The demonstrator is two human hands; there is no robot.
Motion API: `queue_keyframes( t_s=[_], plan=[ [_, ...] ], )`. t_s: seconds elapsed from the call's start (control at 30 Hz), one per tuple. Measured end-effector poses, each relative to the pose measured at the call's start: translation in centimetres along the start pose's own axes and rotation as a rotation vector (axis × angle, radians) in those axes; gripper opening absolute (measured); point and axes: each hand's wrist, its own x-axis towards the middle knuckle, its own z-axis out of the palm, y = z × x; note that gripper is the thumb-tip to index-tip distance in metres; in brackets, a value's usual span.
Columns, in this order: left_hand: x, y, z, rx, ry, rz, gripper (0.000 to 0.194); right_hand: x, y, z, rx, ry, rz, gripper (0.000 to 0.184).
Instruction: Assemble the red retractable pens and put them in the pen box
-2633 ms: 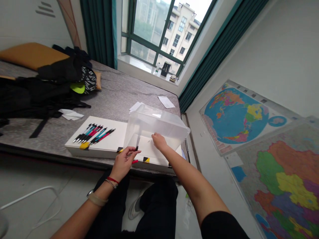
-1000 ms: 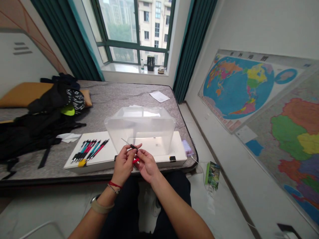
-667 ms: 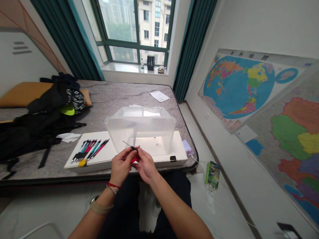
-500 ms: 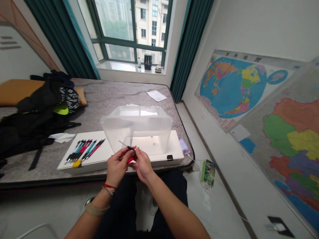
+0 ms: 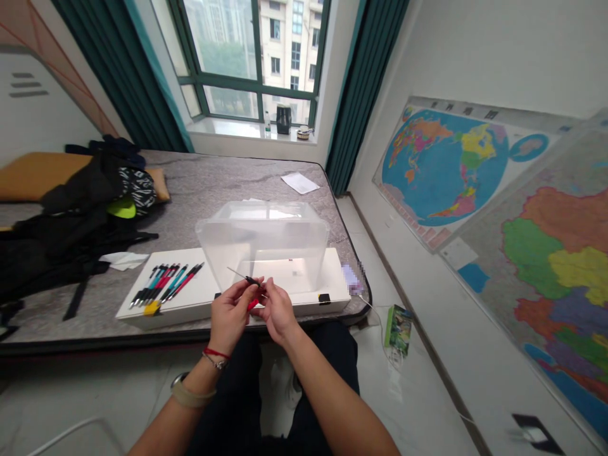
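Both my hands are together in front of the clear plastic bin (image 5: 266,247), working on a pen in parts. My left hand (image 5: 232,310) pinches a black pen piece (image 5: 251,280) with a thin refill (image 5: 235,273) sticking out to the left. Under those fingers shows a red pen barrel (image 5: 252,304), between the two hands. My right hand (image 5: 280,313) has its fingers closed at the pen parts; a thin bit shows near its fingertips, too small to name. Several black, red and teal pens (image 5: 166,284) lie side by side on the white box (image 5: 190,310).
A yellow clip (image 5: 152,308) and a black clip (image 5: 323,298) sit on the box's front edge. The box rests on a grey mattress (image 5: 228,174). Black clothes or bags (image 5: 71,221) lie left. A green box (image 5: 398,329) and a white cable are on the floor right.
The view has shifted slightly. My hands have moved a little apart at the pen parts, and a thin bit now shows between them. The red barrel is more visible.
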Motion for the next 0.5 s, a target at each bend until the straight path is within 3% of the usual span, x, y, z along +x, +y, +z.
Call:
queue_keyframes(
  t_s=[0.13,0.5],
  plan=[
    [-0.3,0.1,0.4,0.005,0.0,-0.002,0.047,-0.6,-0.1,-0.3,-0.002,-0.044,-0.027,0.035],
    [-1.3,-0.1,0.5,-0.038,-0.148,-0.005,0.05,-1.6,0.3,-1.3,0.001,-0.058,-0.068,0.036]
  ],
)
